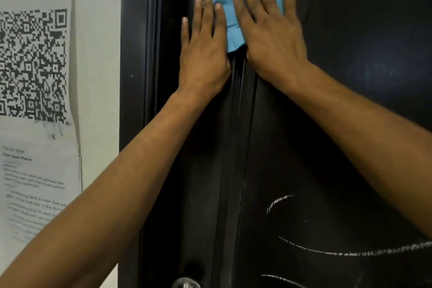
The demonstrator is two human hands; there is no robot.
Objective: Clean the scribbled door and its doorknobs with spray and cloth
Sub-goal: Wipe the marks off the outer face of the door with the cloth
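Observation:
A black door (350,77) fills the middle and right of the view. White chalk-like scribbles (327,251) curve across its lower right part. A blue cloth (233,30) lies flat against the upper door. My left hand (203,54) presses its left edge with straight fingers. My right hand (271,37) lies flat over the cloth's right part, fingers spread. Most of the cloth is hidden under the two hands. A silver doorknob (185,283) shows at the bottom edge, partly cut off. No spray bottle is in view.
The dark door frame (133,77) runs down the left of the door. A white wall (98,77) beside it carries a paper sheet (35,100) with a QR code and printed text.

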